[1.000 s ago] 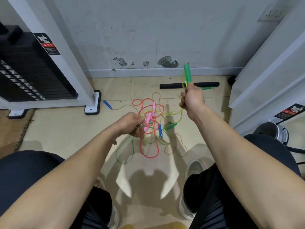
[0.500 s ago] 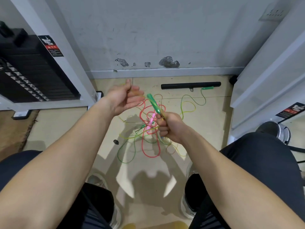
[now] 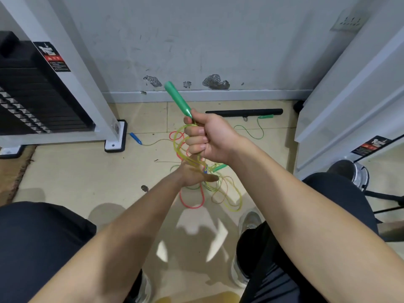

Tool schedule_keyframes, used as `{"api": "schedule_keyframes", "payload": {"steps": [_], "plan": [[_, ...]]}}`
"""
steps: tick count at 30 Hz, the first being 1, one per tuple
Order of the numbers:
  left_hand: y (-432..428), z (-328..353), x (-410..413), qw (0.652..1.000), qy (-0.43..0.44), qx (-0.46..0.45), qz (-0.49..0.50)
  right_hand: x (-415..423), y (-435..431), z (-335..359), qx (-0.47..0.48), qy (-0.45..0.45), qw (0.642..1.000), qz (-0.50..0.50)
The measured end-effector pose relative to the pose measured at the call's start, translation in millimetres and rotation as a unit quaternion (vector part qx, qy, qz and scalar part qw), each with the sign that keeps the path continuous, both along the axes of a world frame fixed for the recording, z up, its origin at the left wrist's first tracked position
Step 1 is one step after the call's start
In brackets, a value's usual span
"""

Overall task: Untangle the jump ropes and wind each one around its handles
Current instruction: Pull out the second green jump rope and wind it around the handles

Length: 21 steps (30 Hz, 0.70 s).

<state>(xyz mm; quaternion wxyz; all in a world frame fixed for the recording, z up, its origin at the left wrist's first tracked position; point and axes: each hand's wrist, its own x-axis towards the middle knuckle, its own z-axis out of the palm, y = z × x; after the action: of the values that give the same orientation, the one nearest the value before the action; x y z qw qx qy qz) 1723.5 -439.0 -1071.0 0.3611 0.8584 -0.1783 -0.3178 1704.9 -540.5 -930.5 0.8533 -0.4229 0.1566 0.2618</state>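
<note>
My right hand point(image 3: 207, 136) grips a green jump-rope handle point(image 3: 178, 99), which points up and to the left. Yellow-green rope point(image 3: 178, 141) loops beside its fingers. Just below, my left hand point(image 3: 193, 173) lies among the strands with its thumb out to the right; its fingers are hidden behind my right hand. On the floor beneath lies a tangle of red rope point(image 3: 192, 204) and yellow rope point(image 3: 229, 195), with a second green handle point(image 3: 219, 167) in it. A blue handle point(image 3: 136, 138) lies to the left and another green handle point(image 3: 265, 116) near the wall.
A black bar point(image 3: 243, 111) lies along the skirting. A weight stack point(image 3: 32, 95) with a white frame foot point(image 3: 115, 136) stands on the left, a white machine frame point(image 3: 349, 95) on the right. My knees and a shoe point(image 3: 249, 219) border the tiled floor.
My right hand has lifted the green handle up and away from me. My left hand has come down from the upper left to under the right hand, into the strands.
</note>
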Motion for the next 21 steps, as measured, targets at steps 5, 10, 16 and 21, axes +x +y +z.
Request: {"api": "schedule_keyframes", "payload": {"steps": [5, 10, 16, 21], "plan": [[-12, -21, -1, 0.998, 0.012, 0.052, -0.027, 8, -18, 19, 0.024, -0.056, 0.997, -0.053], [34, -6, 3, 0.991, 0.104, 0.031, 0.075, 20, -61, -1, -0.340, -0.150, 0.910, -0.185], [50, 89, 18, 0.973, 0.212, -0.078, 0.046, 10, -71, -79, -0.546, -0.123, 0.819, -0.127], [36, 140, 23, 0.929, 0.276, -0.237, 0.070, -11, -31, -109, -0.365, -0.096, 0.922, -0.085]]}}
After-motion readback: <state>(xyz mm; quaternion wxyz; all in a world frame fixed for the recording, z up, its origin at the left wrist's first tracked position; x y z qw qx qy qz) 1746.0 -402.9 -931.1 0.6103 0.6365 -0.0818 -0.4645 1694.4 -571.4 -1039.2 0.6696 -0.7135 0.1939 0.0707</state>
